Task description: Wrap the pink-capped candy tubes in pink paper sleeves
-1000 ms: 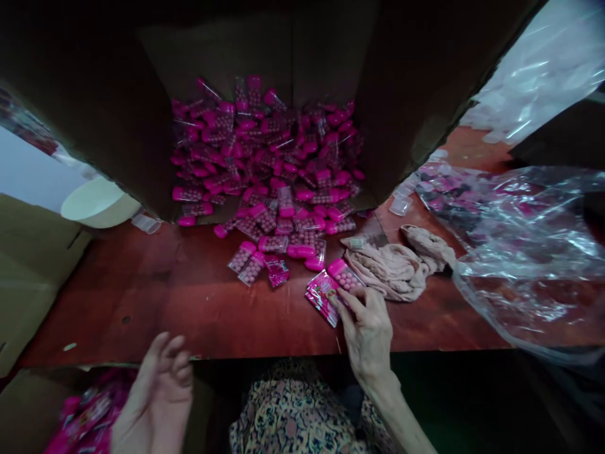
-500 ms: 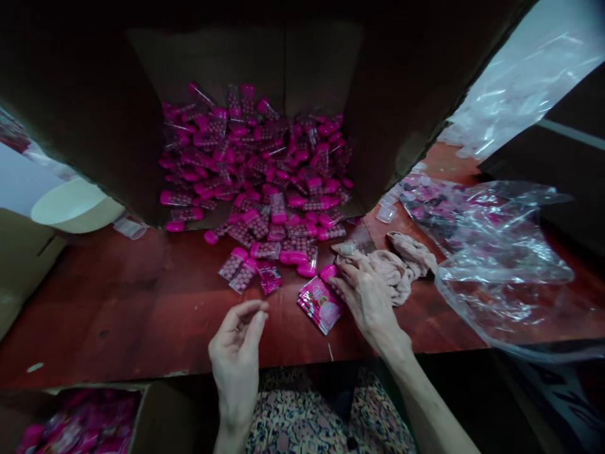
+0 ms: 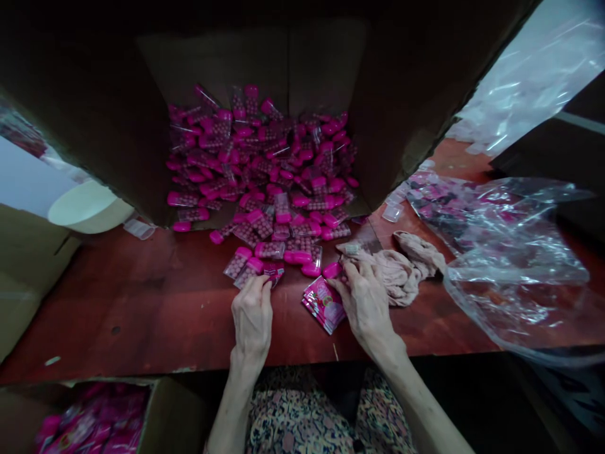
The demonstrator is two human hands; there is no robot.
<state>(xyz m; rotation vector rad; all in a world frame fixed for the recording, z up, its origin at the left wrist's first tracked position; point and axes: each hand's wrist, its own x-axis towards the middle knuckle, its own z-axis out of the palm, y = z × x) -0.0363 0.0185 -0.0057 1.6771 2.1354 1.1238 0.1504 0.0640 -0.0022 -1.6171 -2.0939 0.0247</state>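
Note:
My left hand (image 3: 253,312) has its fingertips pinched together at the edge of a small dark-pink sachet (image 3: 275,272). Those fingers partly cover a clear candy container (image 3: 249,271) with a pink cap, full of small pink balls. Another such container (image 3: 237,260) lies just left of it. My right hand (image 3: 365,302) curls over a pink-capped candy container (image 3: 332,270), whose body is mostly hidden beneath the fingers. Beside its thumb lies a fanned stack of pink printed sachets (image 3: 324,302), flat on the red table (image 3: 155,296).
A large cardboard box (image 3: 401,113) on its side opens toward me, with a heap of candy containers (image 3: 265,157) spilling out. A crumpled beige cloth (image 3: 397,274) and clear plastic bag (image 3: 515,265) lie right. At left are a pale bowl (image 3: 87,211) and, below, a box (image 3: 167,416) of pink packs.
My left hand has moved forward, from above the table's front to the dark-pink sachet, and its fingers have closed there. My right hand stays nearly in place. The view has shifted slightly.

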